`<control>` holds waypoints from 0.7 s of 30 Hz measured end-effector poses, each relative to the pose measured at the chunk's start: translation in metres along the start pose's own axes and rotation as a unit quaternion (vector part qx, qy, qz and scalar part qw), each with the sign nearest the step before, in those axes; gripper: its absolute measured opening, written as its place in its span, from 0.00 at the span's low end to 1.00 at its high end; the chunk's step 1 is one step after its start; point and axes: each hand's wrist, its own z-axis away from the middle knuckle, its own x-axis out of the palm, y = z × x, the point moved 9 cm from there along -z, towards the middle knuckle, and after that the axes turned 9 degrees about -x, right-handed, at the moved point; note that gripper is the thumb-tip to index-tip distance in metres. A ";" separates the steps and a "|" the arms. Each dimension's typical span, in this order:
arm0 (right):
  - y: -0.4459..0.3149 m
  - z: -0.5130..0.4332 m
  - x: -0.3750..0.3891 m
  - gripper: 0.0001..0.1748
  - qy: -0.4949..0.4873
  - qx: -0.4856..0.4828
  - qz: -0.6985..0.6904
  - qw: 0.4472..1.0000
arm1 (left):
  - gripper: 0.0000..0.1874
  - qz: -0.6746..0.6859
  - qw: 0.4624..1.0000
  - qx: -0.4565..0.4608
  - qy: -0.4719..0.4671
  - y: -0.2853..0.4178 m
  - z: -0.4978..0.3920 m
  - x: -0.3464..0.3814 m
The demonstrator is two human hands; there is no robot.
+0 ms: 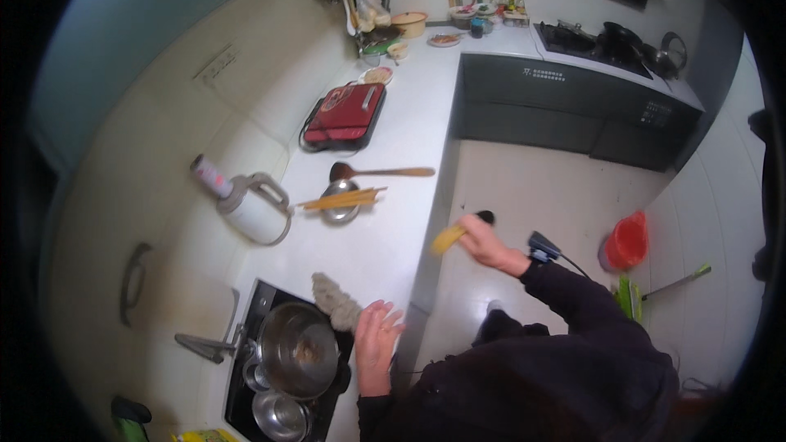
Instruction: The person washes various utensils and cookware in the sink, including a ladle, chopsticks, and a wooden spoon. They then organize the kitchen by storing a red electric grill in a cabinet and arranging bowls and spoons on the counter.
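Over the floor beside the counter's front edge, my right hand (485, 242) is closed around a utensil (449, 238) with a yellow end and a black end; motion blur hides its exact kind. My left hand (377, 344) is at the counter edge by the sink, fingers extended and holding nothing. Right beside its fingers lies a crumpled grey-brown cloth (334, 301); I cannot tell if they touch. A large steel pot (298, 353) sits in the black sink (261, 296), with a steel bowl (279, 416) next to it.
On the white counter (393, 245) are chopsticks (341, 199) across a small steel bowl (339, 215), a wooden spatula (387, 172), a white soymilk-maker-like jug (255, 215) and a red electric griddle (347, 113). A faucet (209, 347) overhangs the sink. A red bin (627, 242) stands on the floor.
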 end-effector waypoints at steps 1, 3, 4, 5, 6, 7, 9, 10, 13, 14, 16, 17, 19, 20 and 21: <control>0.050 0.015 -0.036 0.09 0.045 0.100 -0.022 0.994 | 0.14 -0.017 1.000 0.005 0.006 -0.002 -0.019 0.003; 0.139 0.043 -0.100 0.10 0.105 0.246 -0.045 0.963 | 0.15 0.008 0.998 0.026 0.051 -0.006 -0.053 0.005; 0.169 0.059 -0.133 0.12 0.143 0.263 -0.065 0.952 | 0.15 0.008 0.997 0.037 0.071 -0.010 -0.065 0.005; 0.202 0.078 -0.164 0.14 0.174 0.329 -0.068 0.926 | 0.14 0.002 0.994 0.048 0.099 -0.009 -0.079 0.005; 0.220 0.086 -0.200 0.15 0.242 0.295 -0.088 0.920 | 0.13 -0.009 0.989 0.043 0.139 -0.010 -0.095 0.005; 0.236 0.099 -0.230 0.17 0.304 0.283 -0.101 0.904 | 0.12 -0.021 0.985 0.047 0.164 -0.011 -0.106 0.007; 0.265 0.118 -0.282 0.19 0.384 0.262 -0.107 0.879 | 0.09 -0.029 0.980 0.035 0.195 -0.019 -0.131 0.017; 0.282 0.119 -0.295 0.20 0.333 0.295 -0.069 0.893 | 0.08 -0.037 0.983 0.037 0.178 -0.020 -0.147 0.029; 0.325 0.128 -0.323 0.22 0.269 0.368 -0.024 0.890 | 0.07 -0.093 0.981 0.020 0.168 -0.029 -0.188 0.063; 0.344 0.128 -0.329 0.22 0.259 0.414 -0.009 0.872 | 0.07 -0.130 0.978 0.018 0.164 -0.028 -0.205 0.078; 0.358 0.114 -0.348 0.22 0.362 0.322 -0.069 0.872 | 0.08 -0.178 0.970 0.007 0.167 -0.032 -0.233 0.102; 0.367 0.105 -0.353 0.21 0.407 0.275 -0.095 0.866 | 0.08 -0.192 0.967 -0.001 0.166 -0.034 -0.254 0.115; 0.394 0.078 -0.357 0.21 0.407 0.254 -0.053 0.876 | 0.09 -0.203 0.967 -0.004 0.153 -0.038 -0.296 0.142; 0.413 0.061 -0.356 0.20 0.363 0.267 -0.033 0.892 | 0.09 -0.204 0.969 -0.002 0.142 -0.041 -0.318 0.156; 0.434 0.046 -0.355 0.20 0.319 0.296 -0.008 0.901 | 0.09 -0.202 0.973 0.015 0.114 -0.042 -0.340 0.170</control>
